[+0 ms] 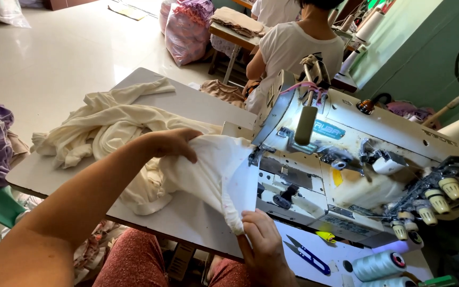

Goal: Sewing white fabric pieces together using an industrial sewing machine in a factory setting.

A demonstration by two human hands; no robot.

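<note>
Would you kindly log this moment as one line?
left hand: grips cream fabric | right hand: pinches fabric edge | at sewing machine

— What lies on the bench (197, 218) near the machine?
— Blue snips (306, 255) and white thread cones (375, 264).
— And farther off?
— A person in a white shirt (293, 45) sits at another table, with pink bags (187, 24) on the floor (54, 53).

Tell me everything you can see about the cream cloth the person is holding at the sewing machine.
The cream cloth looks soft, thin and knitted, crumpled in loose folds across the white table. One end is pulled taut toward the sewing machine, where light shines on it. The left hand presses its upper edge; the right hand pinches the lower corner. Faint pinkish specks show on the stretched part.
</note>
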